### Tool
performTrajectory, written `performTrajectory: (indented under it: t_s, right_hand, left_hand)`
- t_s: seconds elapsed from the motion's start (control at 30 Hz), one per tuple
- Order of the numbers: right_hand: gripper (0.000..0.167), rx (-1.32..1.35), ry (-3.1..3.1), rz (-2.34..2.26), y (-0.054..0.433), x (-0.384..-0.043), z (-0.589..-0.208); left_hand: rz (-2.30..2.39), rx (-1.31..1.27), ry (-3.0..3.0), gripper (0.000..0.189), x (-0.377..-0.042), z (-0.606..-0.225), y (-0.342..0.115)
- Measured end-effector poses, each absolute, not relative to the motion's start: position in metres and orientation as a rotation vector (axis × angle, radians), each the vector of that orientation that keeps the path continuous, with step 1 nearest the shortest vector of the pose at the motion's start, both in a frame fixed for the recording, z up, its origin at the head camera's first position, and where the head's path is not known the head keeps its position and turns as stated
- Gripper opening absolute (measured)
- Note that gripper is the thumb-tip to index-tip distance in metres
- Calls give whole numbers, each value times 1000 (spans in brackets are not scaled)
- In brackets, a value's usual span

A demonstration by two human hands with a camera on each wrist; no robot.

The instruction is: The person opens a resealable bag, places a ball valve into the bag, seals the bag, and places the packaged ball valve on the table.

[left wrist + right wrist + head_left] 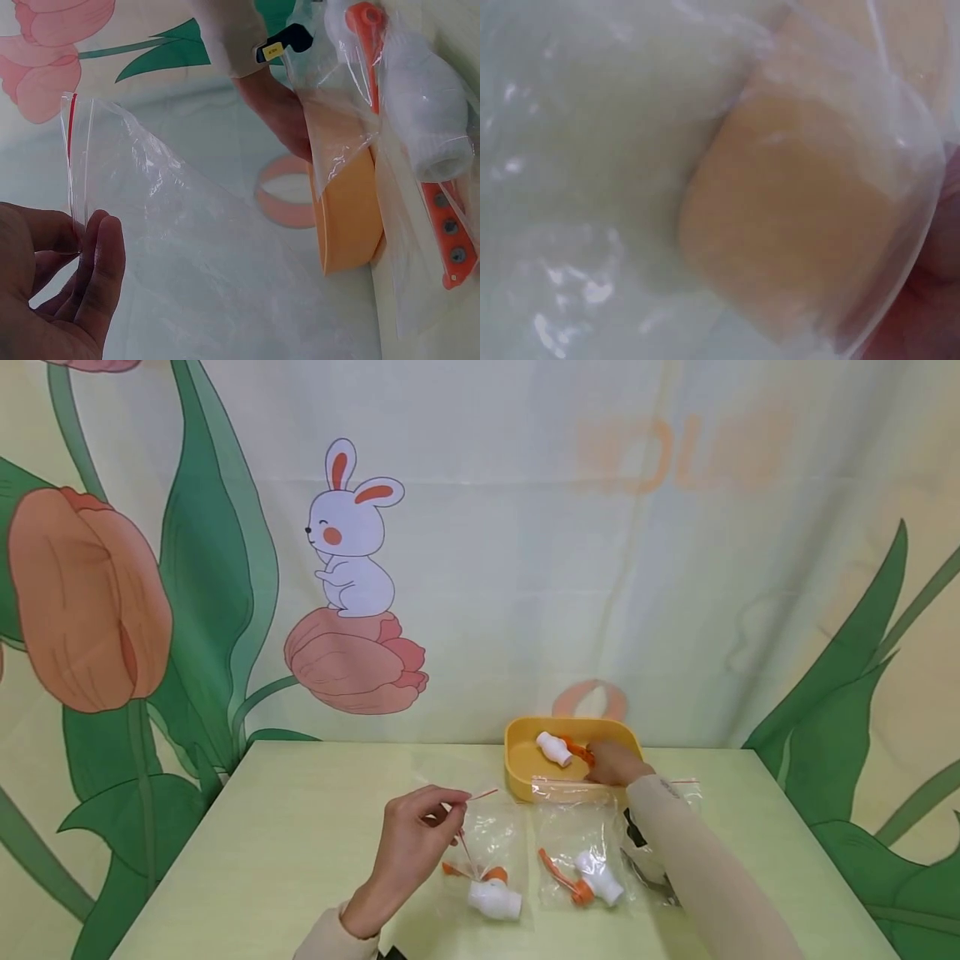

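Note:
My left hand (420, 827) pinches a clear zip bag (150, 172) by its red-striped mouth between thumb and fingers. In the head view a white ball valve (495, 900) with orange parts lies below that hand; whether it is inside the held bag I cannot tell. My right hand (618, 763) reaches into a yellow bin (519, 777) and grips the orange handle of another white ball valve (553, 749), its fingertips partly hidden. The right wrist view is mostly covered by blurred clear plastic, with part of the hand (937, 262) at its right edge.
A bagged ball valve with an orange handle (597, 877) lies on the table (300, 843) in front of the bin. Another clear bag (686, 792) lies partly under the right sleeve. A printed curtain (480, 568) hangs right behind the table.

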State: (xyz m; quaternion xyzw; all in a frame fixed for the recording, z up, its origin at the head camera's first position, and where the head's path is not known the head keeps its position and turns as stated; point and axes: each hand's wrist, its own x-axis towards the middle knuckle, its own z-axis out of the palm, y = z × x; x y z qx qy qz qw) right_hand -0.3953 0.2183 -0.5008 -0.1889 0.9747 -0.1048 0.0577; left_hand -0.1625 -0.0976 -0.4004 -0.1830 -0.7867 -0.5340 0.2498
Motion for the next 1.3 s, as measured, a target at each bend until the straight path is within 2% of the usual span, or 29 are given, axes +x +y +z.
performTrajectory:
  t_s: [0.23,0.6,0.8,1.03,1.3]
  right_hand:
    - [4,-491,2959,-364,215,-391,-497]
    - [12,-359,2977,-360,216,-390,-500]
    - [17,-431,3054,-358,215,-393,-499]
    - [6,-414,3186,-438,214,-388,-487]
    - [10,-304,3255,-660,214,-383,-472]
  left_hand:
    - [-1461,-506,-2145,20,-161,-400,-100]
    - [-1473,-513,-2141,20,-159,-400,-99]
    - [-1452,-505,-2145,20,-159,-400,-98]
    - [-1468,-491,-2146,21,-175,-425,-104]
    - [-1442,-478,-2175,22,-175,-424,-109]
